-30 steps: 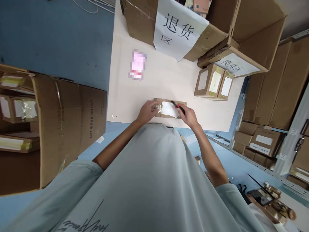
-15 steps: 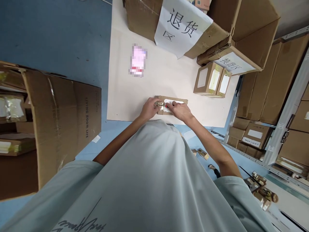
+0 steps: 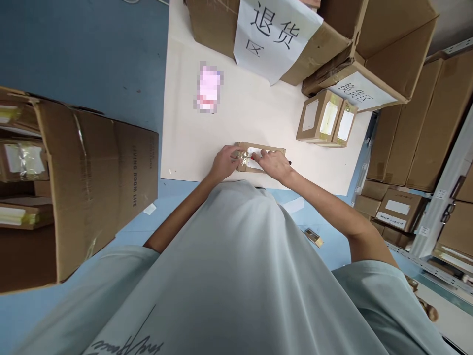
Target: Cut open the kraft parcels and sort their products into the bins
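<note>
A small flat cardboard box (image 3: 242, 167) with a white label and shiny tape at its left end lies near the table's front edge. My left hand (image 3: 224, 162) grips that left end, thumb and fingers curled at its edge. Over the label, my right hand (image 3: 275, 165) is closed around a slim tool (image 3: 290, 162). A bit of red shows at its fingertips by the tape and a dark end sticks out behind the hand. Most of this tool is hidden, so its kind is unclear.
On the white table (image 3: 185, 143) lies a blurred pink item (image 3: 209, 88). Two small labelled boxes (image 3: 321, 118) stand at the right, before large open cartons (image 3: 388, 49) with paper signs. A big carton (image 3: 107, 192) holding parcels is at the left. Shelves (image 3: 424, 217) with boxes stand right.
My right hand has shifted slightly on the box, and the tool's dark end now shows behind it. My left fingers have drawn back a little from the tape. The view has shifted slightly.
</note>
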Demonstrator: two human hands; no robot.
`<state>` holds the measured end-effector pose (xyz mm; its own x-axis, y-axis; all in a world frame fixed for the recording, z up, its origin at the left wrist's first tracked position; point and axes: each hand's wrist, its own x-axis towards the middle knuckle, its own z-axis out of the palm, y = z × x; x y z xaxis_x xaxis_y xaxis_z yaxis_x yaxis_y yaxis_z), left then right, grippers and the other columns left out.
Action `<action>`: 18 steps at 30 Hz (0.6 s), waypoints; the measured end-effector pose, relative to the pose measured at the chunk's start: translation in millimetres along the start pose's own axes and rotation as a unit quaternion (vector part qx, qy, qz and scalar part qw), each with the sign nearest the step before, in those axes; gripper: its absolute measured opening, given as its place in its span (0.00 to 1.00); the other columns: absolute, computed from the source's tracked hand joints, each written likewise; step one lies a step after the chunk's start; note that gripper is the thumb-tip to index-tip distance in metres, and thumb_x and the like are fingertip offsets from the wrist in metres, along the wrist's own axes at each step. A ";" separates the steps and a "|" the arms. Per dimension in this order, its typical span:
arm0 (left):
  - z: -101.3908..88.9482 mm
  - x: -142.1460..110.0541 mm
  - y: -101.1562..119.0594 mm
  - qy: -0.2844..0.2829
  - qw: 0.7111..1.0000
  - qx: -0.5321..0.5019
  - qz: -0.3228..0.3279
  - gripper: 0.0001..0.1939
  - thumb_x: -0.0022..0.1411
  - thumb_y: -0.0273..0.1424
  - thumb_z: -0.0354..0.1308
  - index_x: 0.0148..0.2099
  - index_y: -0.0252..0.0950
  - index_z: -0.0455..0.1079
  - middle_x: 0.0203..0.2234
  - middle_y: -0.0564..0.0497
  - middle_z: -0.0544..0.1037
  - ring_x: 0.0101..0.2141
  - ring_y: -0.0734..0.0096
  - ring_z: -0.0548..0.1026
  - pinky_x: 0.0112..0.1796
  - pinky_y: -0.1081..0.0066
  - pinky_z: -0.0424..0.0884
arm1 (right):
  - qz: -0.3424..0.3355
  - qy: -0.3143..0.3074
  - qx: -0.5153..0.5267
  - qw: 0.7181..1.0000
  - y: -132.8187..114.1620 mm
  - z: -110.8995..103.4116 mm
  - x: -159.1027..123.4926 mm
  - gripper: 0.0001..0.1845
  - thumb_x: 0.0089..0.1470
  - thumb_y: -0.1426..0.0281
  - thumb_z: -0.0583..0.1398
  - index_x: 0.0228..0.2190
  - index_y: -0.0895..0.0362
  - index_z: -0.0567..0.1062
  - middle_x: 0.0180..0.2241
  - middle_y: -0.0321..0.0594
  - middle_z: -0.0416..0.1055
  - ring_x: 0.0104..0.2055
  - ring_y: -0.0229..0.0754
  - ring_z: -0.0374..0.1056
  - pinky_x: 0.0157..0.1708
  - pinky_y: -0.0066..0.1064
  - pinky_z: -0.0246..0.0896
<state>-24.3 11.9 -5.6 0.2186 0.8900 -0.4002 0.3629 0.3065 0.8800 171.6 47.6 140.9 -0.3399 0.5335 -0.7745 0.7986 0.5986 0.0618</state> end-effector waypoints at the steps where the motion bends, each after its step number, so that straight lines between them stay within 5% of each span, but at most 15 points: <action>1: -0.4 0.0 -0.2 0.001 1.000 0.003 -0.002 0.22 0.65 0.28 0.68 0.61 0.44 0.83 0.59 0.46 0.81 0.45 0.60 0.85 0.54 0.58 0.83 | 0.006 0.000 0.002 1.000 3.7 3.7 -0.5 0.28 0.77 0.78 0.46 0.70 0.61 0.70 0.58 0.65 0.79 0.54 0.59 0.81 0.47 0.44 0.68; 13: 18.1 -8.6 14.8 0.043 0.998 0.033 -0.033 0.21 0.67 0.31 0.67 0.60 0.43 0.83 0.61 0.46 0.83 0.47 0.57 0.84 0.52 0.59 0.84 | 0.057 -0.012 0.077 0.995 84.2 73.4 -36.5 0.23 0.77 0.75 0.51 0.57 0.62 0.84 0.51 0.66 0.83 0.54 0.63 0.81 0.49 0.46 0.66; 18: 23.9 -9.3 16.2 0.069 0.995 0.044 -0.050 0.22 0.65 0.30 0.66 0.61 0.42 0.82 0.62 0.45 0.83 0.47 0.58 0.84 0.51 0.59 0.85 | 0.057 0.005 0.115 0.992 121.8 107.2 -56.6 0.23 0.79 0.70 0.50 0.60 0.59 0.81 0.50 0.64 0.83 0.54 0.64 0.80 0.50 0.48 0.63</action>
<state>1.2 0.5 6.2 0.0540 0.8965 -0.4398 0.4550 0.3700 0.8100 341.4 26.2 124.8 -0.2455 0.5969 -0.7638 0.9237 0.3831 0.0025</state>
